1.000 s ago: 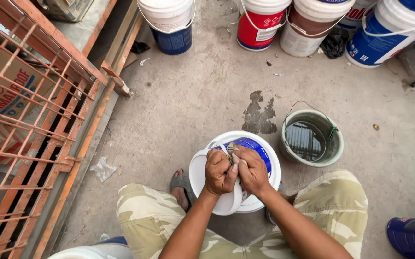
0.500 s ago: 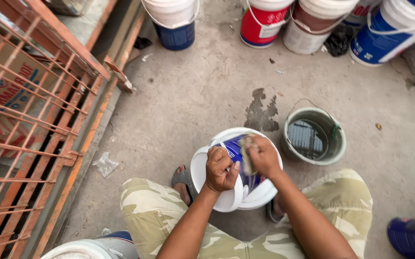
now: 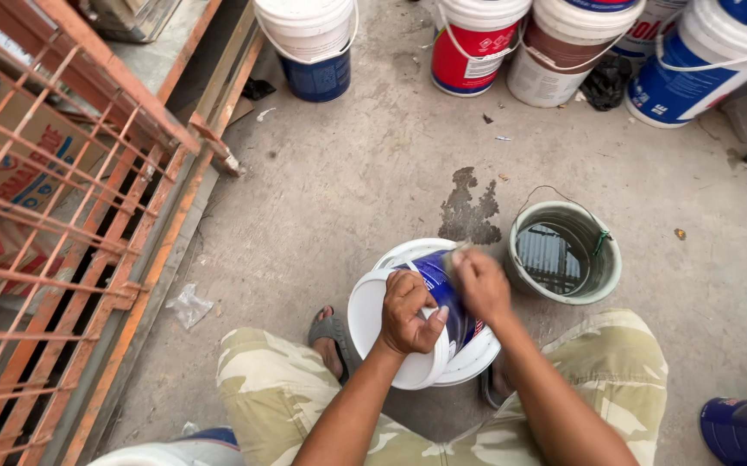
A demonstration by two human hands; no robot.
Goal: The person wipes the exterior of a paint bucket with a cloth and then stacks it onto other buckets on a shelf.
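Far left of the white lid [image 3: 373, 324]: an orange metal grate [image 3: 54, 233], and behind its bars a brown cardboard box [image 3: 24, 164] with red print. Left of the lid, on the concrete floor [image 3: 347, 173]: a crumpled clear plastic scrap [image 3: 189, 305]. Up and left of the lid: a white bucket stacked in a dark blue one [image 3: 313, 47].

Left hand [image 3: 409, 312]: grip closed around the rim of the white lid, thumb over the edge, lid tilted against the white-and-blue paint bucket [image 3: 442, 311] between camouflage-clad knees. Right hand [image 3: 480, 285]: just right of the left one, grip narrow, fingers pinched on a small greyish object [image 3: 456, 251] pressed to the blue label of the bucket; kind of object not clear.

Above the lid: a dark wet stain [image 3: 470, 207]. Right of the lid, near the right hand: a green bucket [image 3: 566, 253] with dark water and a wire handle. Far up and right: a red-and-white bucket [image 3: 468, 47], a brown-banded white one [image 3: 563, 52], a blue-and-white one [image 3: 701, 60]. Lower right corner: a dark blue container [image 3: 740, 427].
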